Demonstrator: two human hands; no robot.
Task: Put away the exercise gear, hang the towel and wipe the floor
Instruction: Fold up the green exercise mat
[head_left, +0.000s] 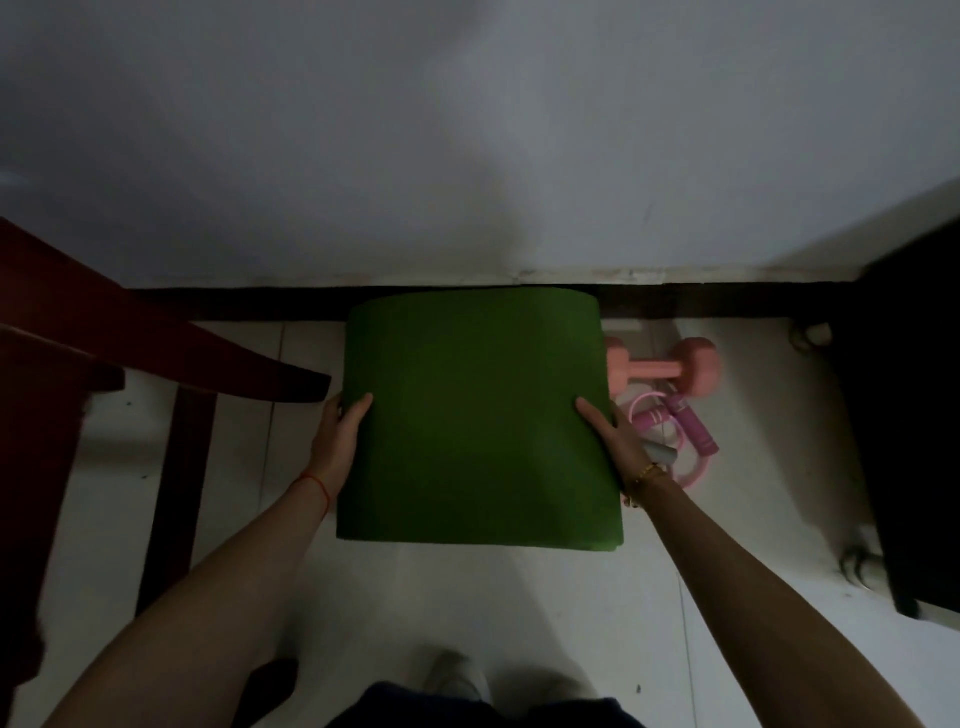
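Both hands (340, 431) (613, 441) grip green mat (475, 415) side edges, fingers apparently curled behind; dumbbell (670, 366) close right

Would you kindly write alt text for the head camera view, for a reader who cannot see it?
Seen from above, a left hand and right hand grip the side edges of a folded green mat by a white wall. A pink dumbbell and pink jump rope lie on the floor beside it.
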